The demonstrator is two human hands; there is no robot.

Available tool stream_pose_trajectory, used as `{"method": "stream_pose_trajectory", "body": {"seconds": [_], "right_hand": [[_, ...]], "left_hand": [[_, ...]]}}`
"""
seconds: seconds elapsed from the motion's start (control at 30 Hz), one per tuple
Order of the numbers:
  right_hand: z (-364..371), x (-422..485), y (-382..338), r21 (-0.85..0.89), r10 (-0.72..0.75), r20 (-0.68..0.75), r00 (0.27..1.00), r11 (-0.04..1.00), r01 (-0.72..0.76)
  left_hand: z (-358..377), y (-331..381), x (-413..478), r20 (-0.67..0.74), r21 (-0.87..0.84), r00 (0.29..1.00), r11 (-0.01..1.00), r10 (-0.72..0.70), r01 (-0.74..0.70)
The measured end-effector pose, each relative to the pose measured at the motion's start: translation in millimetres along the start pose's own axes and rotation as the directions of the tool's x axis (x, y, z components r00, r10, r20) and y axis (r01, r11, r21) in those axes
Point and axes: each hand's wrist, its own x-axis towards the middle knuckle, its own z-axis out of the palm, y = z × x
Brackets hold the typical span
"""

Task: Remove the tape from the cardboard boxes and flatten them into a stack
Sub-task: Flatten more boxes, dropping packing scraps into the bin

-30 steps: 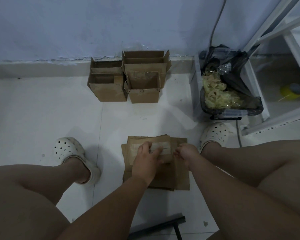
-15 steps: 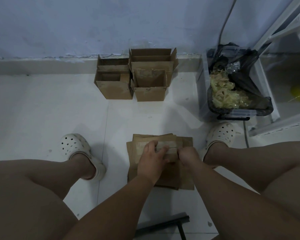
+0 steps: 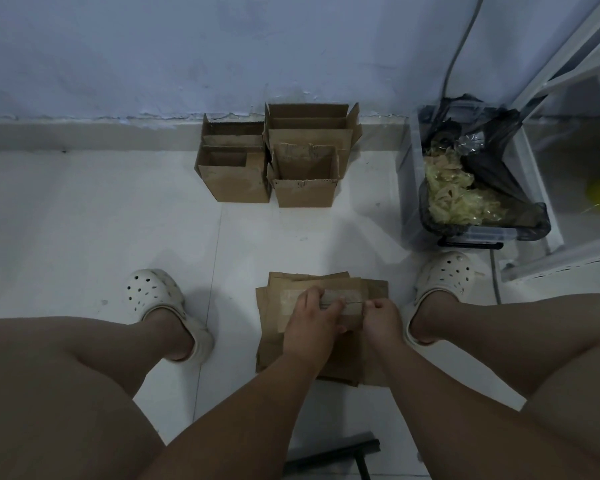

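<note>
Cardboard boxes, flattened, lie in a stack on the white floor between the person's feet; the top box carries a pale tape strip; the left hand holds it down, fingers curled over the tape; the right hand pinches its right edge with curled fingers; two open boxes stand against the wall; a bin of crumpled tape sits to the right
</note>
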Motion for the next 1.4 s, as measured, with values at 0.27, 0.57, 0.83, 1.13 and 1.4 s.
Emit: {"method": "stream_pose_trajectory", "body": {"seconds": [0.27,0.57,0.83,1.13,1.4], "right_hand": [[-2.6,-15.8,-13.8,0.027,-0.062,-0.170,0.983,0.997,0.068],[-7.3,-20.3,-6.1,-0.202,-0.262,-0.162,0.951,0.953,0.228],[0.4,-34.3,-3.3,-0.532,-0.518,-0.086,0.851,0.746,0.401],[8.4,-53.9,-12.5,-0.425,-0.535,0.040,0.844,0.756,0.499],[-1.2,-50.5,-9.4,-0.333,-0.571,0.006,0.821,0.773,0.540]], "left_hand": [[-9.4,4.2,11.2,0.047,0.008,0.999,1.000,-0.024,0.023],[-5.5,-3.0,1.4,0.106,0.192,0.993,0.979,0.050,-0.070],[-4.8,-1.2,-3.5,0.064,0.340,0.995,0.936,0.077,-0.094],[-4.5,-6.0,8.4,-0.035,0.003,0.999,1.000,0.012,-0.012],[-1.5,5.1,10.7,-0.081,-0.299,0.976,0.939,-0.203,0.171]]}}
